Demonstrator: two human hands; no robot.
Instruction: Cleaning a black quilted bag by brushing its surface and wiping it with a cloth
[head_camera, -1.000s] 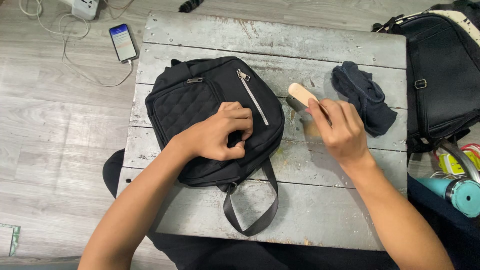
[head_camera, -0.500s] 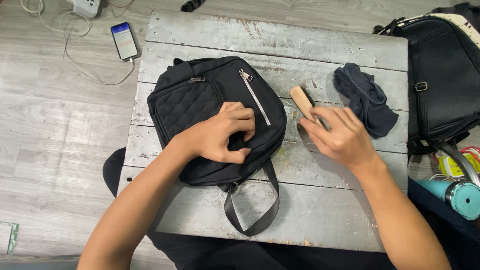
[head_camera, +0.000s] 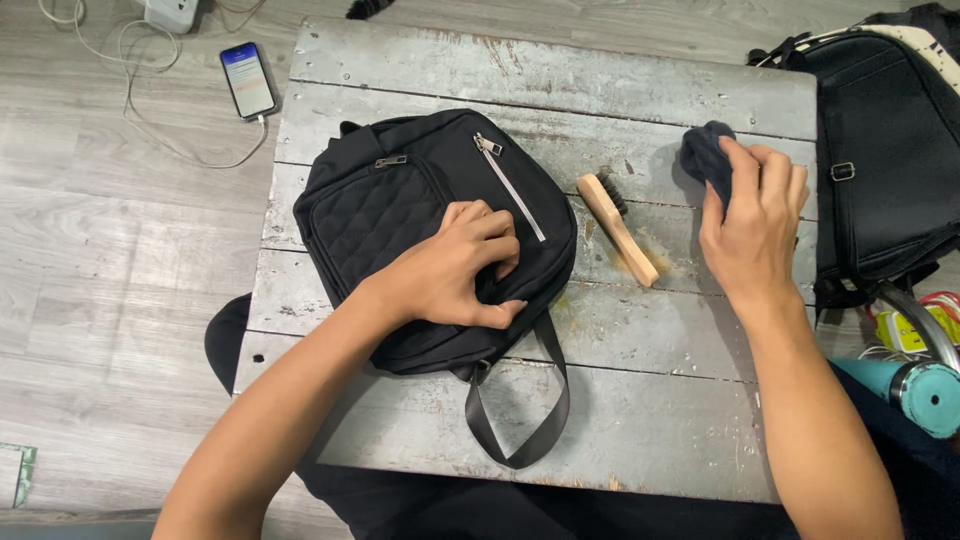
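Observation:
A small black backpack (head_camera: 400, 200) with a quilted pocket and a silver zipper lies flat on a weathered grey wooden table (head_camera: 620, 410). My left hand (head_camera: 455, 270) presses down on its lower right part, fingers curled into the fabric. A wooden-handled brush (head_camera: 618, 225) lies on the table just right of the backpack, untouched. My right hand (head_camera: 752, 225) rests on a dark blue cloth (head_camera: 705, 155) at the table's right side, fingers closing over it.
A second black bag (head_camera: 885, 150) sits off the table's right edge. A teal bottle (head_camera: 915, 390) and cables lie at the lower right. A phone (head_camera: 247, 80) on a charging cable lies on the wooden floor at upper left.
My right hand set the brush down on the table and moved right onto the dark cloth. My left hand stayed on the backpack.

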